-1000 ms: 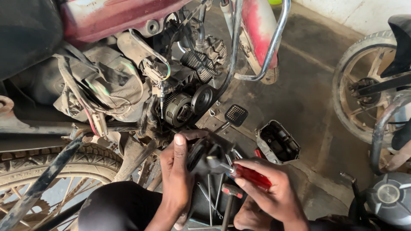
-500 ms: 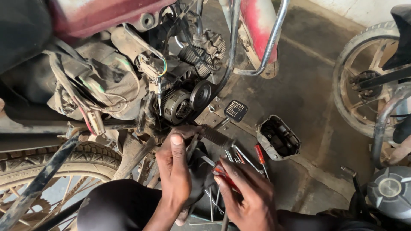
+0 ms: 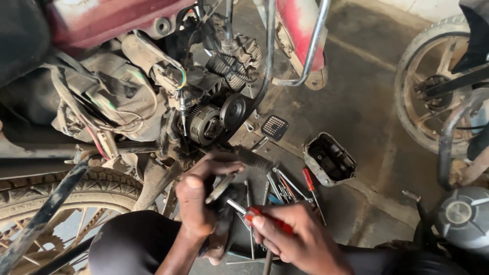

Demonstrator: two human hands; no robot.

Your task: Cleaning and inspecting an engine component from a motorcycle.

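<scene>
Both hands meet: right hand [image 3: 300, 239] grips screwdriver [image 3: 254, 214] beside left hand [image 3: 198, 198].

The floor [image 3: 367, 107] is grey, stained concrete with a faint seam running across it. On it, beside the motorcycle's engine, lies a black, open-topped casing [image 3: 330, 159], and just left of it a scatter of thin metal tools [image 3: 285, 183] with a red-handled screwdriver [image 3: 309, 181] among them. At the right edge a spoked wheel [image 3: 433, 86] stands on the floor, well apart from the tools.
</scene>
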